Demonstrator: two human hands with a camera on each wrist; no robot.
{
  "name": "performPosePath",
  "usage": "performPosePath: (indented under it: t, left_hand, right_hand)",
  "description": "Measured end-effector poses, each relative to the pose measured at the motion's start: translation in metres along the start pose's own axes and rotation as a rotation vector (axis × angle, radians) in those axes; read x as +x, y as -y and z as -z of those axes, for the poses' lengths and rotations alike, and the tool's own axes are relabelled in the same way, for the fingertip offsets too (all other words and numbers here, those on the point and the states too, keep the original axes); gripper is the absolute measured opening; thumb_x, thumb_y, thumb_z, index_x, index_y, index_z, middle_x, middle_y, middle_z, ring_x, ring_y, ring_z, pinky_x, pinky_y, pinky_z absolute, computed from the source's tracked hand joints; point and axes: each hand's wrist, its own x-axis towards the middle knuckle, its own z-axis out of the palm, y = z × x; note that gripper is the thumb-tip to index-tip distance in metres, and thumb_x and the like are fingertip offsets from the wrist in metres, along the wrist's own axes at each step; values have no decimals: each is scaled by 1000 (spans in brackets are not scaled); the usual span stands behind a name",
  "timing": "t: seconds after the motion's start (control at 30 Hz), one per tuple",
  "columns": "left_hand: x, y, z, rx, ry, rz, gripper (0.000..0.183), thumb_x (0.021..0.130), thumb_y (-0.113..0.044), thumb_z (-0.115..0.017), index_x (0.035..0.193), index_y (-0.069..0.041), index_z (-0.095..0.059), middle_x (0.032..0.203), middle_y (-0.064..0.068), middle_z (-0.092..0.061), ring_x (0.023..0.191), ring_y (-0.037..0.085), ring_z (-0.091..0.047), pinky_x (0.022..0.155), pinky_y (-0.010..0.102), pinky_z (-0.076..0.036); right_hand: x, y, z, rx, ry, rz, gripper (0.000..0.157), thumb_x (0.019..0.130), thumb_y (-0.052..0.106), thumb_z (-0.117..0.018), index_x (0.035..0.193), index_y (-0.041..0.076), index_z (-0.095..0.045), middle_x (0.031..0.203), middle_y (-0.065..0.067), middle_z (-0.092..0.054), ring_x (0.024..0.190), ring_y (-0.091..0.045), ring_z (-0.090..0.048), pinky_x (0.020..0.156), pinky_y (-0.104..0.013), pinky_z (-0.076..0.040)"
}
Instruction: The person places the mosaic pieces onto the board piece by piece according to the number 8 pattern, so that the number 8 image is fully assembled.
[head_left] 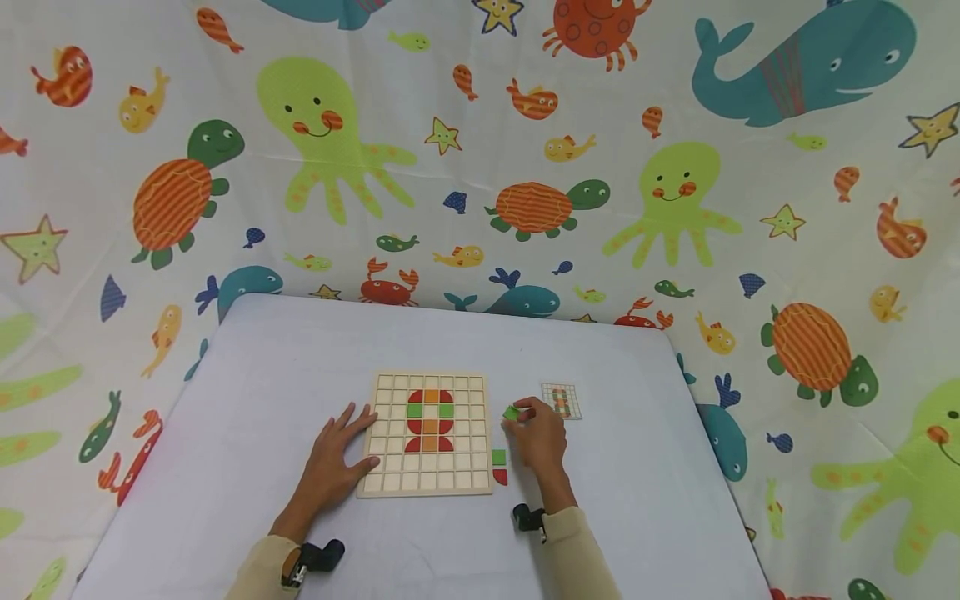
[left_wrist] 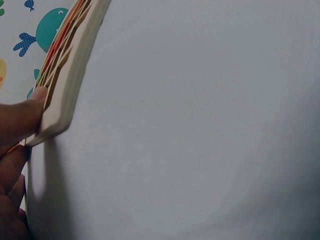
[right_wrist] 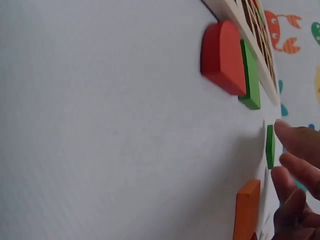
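Observation:
A square wooden grid board (head_left: 388, 482) lies on the white table, with red, orange and green tiles (head_left: 431, 421) set in its middle. My left hand (head_left: 327, 461) rests at its left side, fingers spread; in the left wrist view the thumb (left_wrist: 25, 116) lies on the rim. To the right of the board, my right hand (head_left: 538, 436) pinches a small green square tile (head_left: 512, 412) between thumb and fingertips. Beside the board's right edge lie another green tile (head_left: 498, 457) and a red rounded tile (head_left: 500, 477). An orange tile (right_wrist: 246, 209) shows close to the right fingers.
A small pattern card (head_left: 572, 402) with a printed grid design lies just beyond the right hand. White cloth covers the table (head_left: 420, 558). Behind it hangs a curtain (head_left: 480, 117) printed with sea animals. Each wrist wears a small black camera (head_left: 324, 556).

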Motion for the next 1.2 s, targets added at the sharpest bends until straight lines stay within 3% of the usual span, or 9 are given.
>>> performPosePath:
  t: [0.3,0.57,0.73,1.2]
  left_hand:
    - [0,1,-1,-2,9,12,74,84,-19,-88,150,-8,-59,164,20,-48,157,51,-32,129,69,-20]
    - [0,0,-1,-2,3,12,74,83,-19,-87,150,-8,-59,164,22,-47,157,52,-32,129,70,-20]
    - [0,-1,-1,0,13,24,75,83,-16,-87,151,-9,-57,164,20,-48,157,50,-32,129,69,-20]
    - [0,-5,1,2,7,16,75,82,-15,-88,151,-7,-58,163,21,-48,157,51,-32,129,70,-20]
  right_hand:
    - [2,-3,-1,-28,4,23,19,87,16,-88,100,21,-74,91,-1,-67,84,-19,-60,62,-29,-43]
    - [-10,6,-10,70,33,144,21,87,9,-86,95,24,-72,88,4,-70,63,-12,-53,52,-25,-38]
    - [-25,16,-16,135,25,213,21,88,11,-86,96,26,-74,87,6,-70,60,-9,-50,50,-21,-39]
    - [-71,51,-47,308,233,283,16,88,12,-87,95,22,-77,82,7,-70,65,-6,-50,55,-18,-42]
